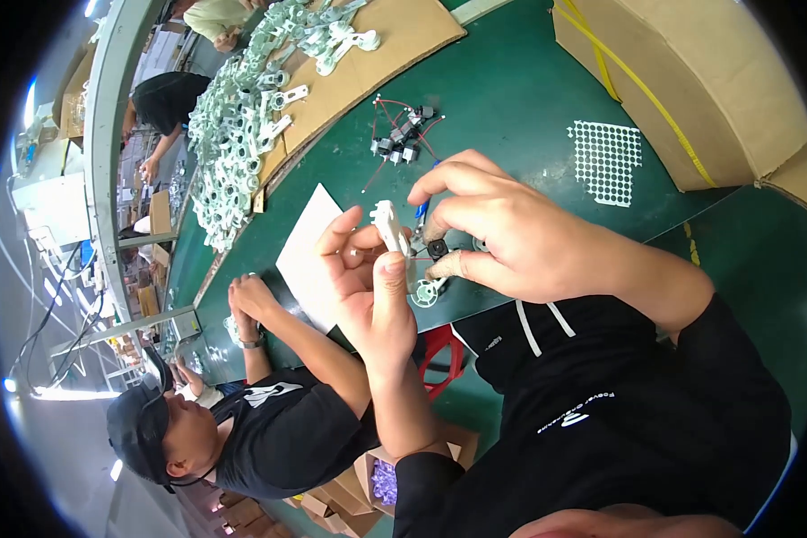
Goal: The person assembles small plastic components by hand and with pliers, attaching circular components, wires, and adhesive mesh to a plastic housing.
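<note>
Upright between the thumb and fingers of my left hand [372,287] is a white plastic part [388,226] with a narrow, pronged top. My right hand [520,238] has its thumb and fingers closed around a small black square component [437,248], and a thin red wire runs from it toward the left hand. Both hands are close together above the table. Just beneath them lies a white part with a spoked ring [425,292], partly covered. A blue tool-like object [421,210] shows behind the fingers, mostly hidden.
Black components with red wires [402,139] lie on the green table [502,81]. Many pale plastic parts [242,134] are heaped on cardboard [394,58] at left. Nearby are white paper [309,260], a perforated white sheet [606,161], a large carton [655,81] and a seated co-worker [278,439].
</note>
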The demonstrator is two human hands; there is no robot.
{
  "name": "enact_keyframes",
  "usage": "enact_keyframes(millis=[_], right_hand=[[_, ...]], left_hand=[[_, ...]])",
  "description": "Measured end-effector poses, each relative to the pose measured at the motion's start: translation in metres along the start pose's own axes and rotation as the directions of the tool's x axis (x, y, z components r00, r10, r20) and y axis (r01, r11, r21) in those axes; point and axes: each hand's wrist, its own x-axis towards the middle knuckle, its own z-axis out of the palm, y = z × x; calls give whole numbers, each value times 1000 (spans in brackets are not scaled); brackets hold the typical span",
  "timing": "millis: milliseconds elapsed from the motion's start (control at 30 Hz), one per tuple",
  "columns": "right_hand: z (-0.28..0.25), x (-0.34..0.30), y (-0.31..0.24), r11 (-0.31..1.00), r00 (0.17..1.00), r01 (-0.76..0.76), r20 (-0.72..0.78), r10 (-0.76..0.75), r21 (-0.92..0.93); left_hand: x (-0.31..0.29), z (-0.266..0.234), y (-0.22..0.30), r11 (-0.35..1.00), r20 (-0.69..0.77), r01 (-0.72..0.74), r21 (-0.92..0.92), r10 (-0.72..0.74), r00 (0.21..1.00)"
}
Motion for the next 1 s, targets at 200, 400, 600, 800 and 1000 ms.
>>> enact_keyframes(millis=[200,400,600,800,1000], right_hand=[[-9,-4,-2,1000,999,-17,39,17,-11],[-4,-11,-2,995,998,-59,-2,59,85],[10,-21,4,979,994,-100,-21,106,178],[9,-20,3,954,985,-168,15,170,249],[16,-25,21,621,894,-425,196,403,659]], left_hand=[[-11,3,-5,991,25,12,-136,-9,1000],[-33,-6,-29,972,-58,-25,-234,12,998],[-46,-2,-45,931,-117,-73,-358,33,993],[-53,-10,-51,956,-135,-107,-273,72,988],[-56,-9,-57,952,-152,-166,-256,130,980]])
